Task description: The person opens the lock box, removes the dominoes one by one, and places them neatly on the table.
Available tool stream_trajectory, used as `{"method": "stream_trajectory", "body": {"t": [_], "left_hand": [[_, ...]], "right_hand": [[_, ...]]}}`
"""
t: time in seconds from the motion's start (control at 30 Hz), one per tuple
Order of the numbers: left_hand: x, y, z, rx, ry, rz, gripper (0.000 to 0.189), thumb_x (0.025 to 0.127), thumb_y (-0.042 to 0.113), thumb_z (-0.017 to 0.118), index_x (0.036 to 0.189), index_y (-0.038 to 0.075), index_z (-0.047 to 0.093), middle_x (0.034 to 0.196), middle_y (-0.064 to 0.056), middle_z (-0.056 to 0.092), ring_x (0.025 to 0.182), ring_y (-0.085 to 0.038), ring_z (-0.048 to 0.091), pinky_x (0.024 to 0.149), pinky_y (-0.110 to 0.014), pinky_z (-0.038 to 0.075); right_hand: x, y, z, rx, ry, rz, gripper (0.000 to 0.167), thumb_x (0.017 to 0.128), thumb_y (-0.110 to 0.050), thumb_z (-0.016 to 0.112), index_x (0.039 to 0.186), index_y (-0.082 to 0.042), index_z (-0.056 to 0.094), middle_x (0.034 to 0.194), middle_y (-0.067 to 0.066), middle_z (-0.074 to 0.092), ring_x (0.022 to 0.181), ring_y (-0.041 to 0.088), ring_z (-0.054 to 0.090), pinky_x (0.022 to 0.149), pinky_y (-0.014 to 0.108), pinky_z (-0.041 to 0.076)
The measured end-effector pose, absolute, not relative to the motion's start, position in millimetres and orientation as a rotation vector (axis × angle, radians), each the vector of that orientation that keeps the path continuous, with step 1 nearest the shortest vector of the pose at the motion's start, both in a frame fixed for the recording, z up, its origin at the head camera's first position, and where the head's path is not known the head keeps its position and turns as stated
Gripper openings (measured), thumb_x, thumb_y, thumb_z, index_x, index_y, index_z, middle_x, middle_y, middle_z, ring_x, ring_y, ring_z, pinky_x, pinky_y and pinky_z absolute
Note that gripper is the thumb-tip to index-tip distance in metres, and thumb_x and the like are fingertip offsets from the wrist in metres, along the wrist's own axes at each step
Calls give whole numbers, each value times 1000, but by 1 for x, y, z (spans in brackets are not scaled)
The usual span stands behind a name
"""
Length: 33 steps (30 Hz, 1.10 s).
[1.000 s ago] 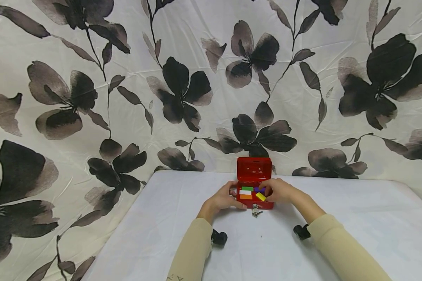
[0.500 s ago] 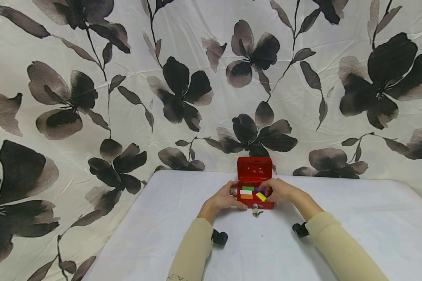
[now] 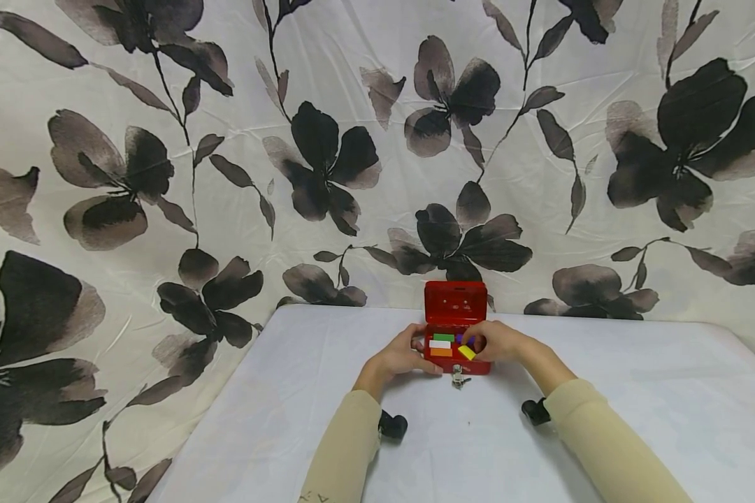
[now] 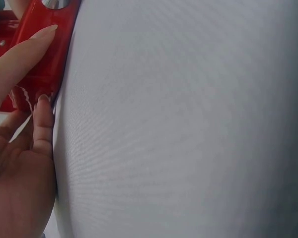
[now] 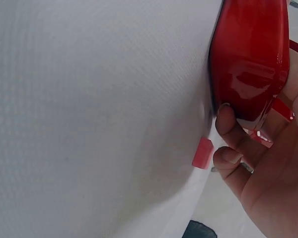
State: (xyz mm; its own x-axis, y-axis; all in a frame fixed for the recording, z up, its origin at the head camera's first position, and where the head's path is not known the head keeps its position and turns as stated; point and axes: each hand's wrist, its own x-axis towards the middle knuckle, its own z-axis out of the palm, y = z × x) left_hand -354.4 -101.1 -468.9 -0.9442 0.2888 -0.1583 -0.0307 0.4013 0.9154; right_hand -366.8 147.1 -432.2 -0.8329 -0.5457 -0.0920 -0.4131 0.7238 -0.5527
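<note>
A red metal cash box (image 3: 456, 368) stands with its lid (image 3: 455, 300) raised, keys (image 3: 458, 378) hanging at its front lock. My left hand (image 3: 405, 351) grips its left front corner; in the left wrist view the thumb lies along the front wall and the fingers bend around the side. Inside sit a green block (image 3: 443, 337), a white block (image 3: 440, 344), an orange block (image 3: 441, 352) and a purple one (image 3: 461, 338). My right hand (image 3: 502, 340) reaches over the right wall, pinching a tilted yellow block (image 3: 467, 352). Its outer fingers (image 5: 233, 126) rest by the box's side.
A small red block (image 5: 202, 153) lies on the white-covered table (image 3: 453, 440) beside the box, behind my right hand in the head view. A floral cloth (image 3: 327, 168) hangs behind the table.
Both hands stay nearly where they were. The yellow block turns very slightly in my right fingers, and my right forearm shifts a little inward.
</note>
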Motion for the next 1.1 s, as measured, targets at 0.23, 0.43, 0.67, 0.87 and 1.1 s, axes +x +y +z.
{"method": "stream_trajectory", "body": {"t": [0.23,0.43,0.67,0.87,1.1], "left_hand": [[-354,-102,-468,221,2374,1554,82,76,15,92,145,17,47,110,-9,58,114,-25,49,102,-47,47],[-352,-102,-469,230,2378,1557,84,77,16,92,147,17,46,111,-8,57,115,-25,49,101,-47,49],[-350,-101,-469,227,2396,1548,87,76,16,92,149,17,44,113,-8,57,114,-24,49,99,-44,51],[-351,-100,-469,246,2400,1537,87,76,16,92,149,15,44,112,-8,56,113,-24,49,99,-44,51],[-352,-101,-470,241,2397,1530,87,76,16,92,149,17,44,112,-7,58,113,-25,50,102,-47,49]], "right_hand": [[-366,146,-433,-759,2688,-758,30,87,-8,80,116,-7,71,85,3,59,85,19,53,74,31,52],[-368,146,-432,-730,2668,-742,33,86,-6,80,118,-8,71,86,2,59,85,19,53,74,31,53],[-369,148,-423,-731,2613,-695,39,85,-3,80,122,-8,69,89,4,60,87,19,54,75,31,55],[-370,148,-423,-728,2593,-701,38,85,-1,78,121,-8,70,88,3,60,84,19,54,74,29,55],[-370,148,-424,-749,2590,-715,34,86,0,77,118,-8,70,87,2,60,83,18,54,74,29,54]]}}
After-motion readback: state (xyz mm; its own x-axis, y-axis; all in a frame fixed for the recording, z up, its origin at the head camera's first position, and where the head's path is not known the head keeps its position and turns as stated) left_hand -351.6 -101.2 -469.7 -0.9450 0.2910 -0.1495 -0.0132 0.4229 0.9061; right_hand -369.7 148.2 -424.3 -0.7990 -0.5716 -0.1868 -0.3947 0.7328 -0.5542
